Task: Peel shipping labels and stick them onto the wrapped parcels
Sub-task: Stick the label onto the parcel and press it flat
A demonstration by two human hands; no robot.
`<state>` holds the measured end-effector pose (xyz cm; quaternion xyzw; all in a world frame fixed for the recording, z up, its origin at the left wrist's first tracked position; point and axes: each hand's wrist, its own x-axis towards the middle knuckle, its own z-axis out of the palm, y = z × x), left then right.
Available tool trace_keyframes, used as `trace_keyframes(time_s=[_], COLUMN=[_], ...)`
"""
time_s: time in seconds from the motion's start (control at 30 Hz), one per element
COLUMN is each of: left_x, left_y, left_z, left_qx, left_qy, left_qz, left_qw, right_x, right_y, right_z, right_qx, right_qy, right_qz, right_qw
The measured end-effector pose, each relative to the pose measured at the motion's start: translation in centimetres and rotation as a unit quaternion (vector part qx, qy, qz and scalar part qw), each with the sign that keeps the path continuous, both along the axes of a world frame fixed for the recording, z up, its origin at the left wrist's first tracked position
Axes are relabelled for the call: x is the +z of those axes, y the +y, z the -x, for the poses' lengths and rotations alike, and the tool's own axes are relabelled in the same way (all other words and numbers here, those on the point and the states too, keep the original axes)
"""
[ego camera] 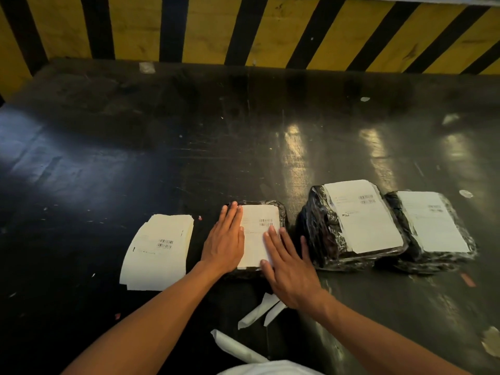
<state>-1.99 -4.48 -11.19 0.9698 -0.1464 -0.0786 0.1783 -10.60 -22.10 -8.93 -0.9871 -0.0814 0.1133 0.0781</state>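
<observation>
Step in hand: smoothing a label [258, 234] onto the parcel [278, 209] near the middle of the surface's [162, 147] near edge.

Left hand [224, 244]: flat, fingers straight and together, lying over the label's left edge and the wrap beside it. Grip holds nothing; it presses. Right hand [290, 272]: flat, fingers spread, on the label's near right corner. Also pressing, nothing held.

Label lies roughly square on the parcel, barcode [266, 222] toward the far right. No lifted corner visible, though both hands hide its near and left edges.

To do it well (judgement): stroke outward from the label's centre to its edges so no bubble is trapped; the wrap looks crinkled, so press the corners hardest. Keep one palm still while the other slides, or the parcel may skid on the glossy surface.

Two labelled parcels [362, 217] [430, 223] sit to the right, touching each other. Label stack [159, 250] lies just left of the left hand, for the next peel. Backing strips [259, 311] lie at the near edge.
</observation>
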Motion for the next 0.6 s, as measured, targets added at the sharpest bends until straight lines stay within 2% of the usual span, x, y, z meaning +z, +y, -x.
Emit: trace_keyframes(time_s=[0.23,0.33,0.43,0.53,0.6], left_x=[0.2,0.4,0.4,0.4,0.4], left_y=[-0.3,-0.4,-0.3,-0.2,-0.2], left_z=[0.2,0.2,0.2,0.2,0.1], left_qx=[0.005,0.003,0.005,0.01,0.01], left_qy=[0.004,0.004,0.002,0.006,0.011], left_qz=[-0.02,-0.017,-0.029,-0.036,-0.036], left_qw=[1.0,1.0,1.0,0.999,0.999], right_x=[0.7,0.5,-0.4,-1.1,-1.3], right_y=[1.0,1.2,0.3,-1.7,-2.6], right_z=[0.9,1.7,2.9,3.4,3.7], right_qx=[-0.099,0.008,0.109,0.149,0.139], right_qy=[0.063,0.013,-0.026,-0.048,-0.044], right_qz=[-0.119,-0.06,0.0,0.043,0.038], right_qw=[0.986,0.998,0.994,0.987,0.989])
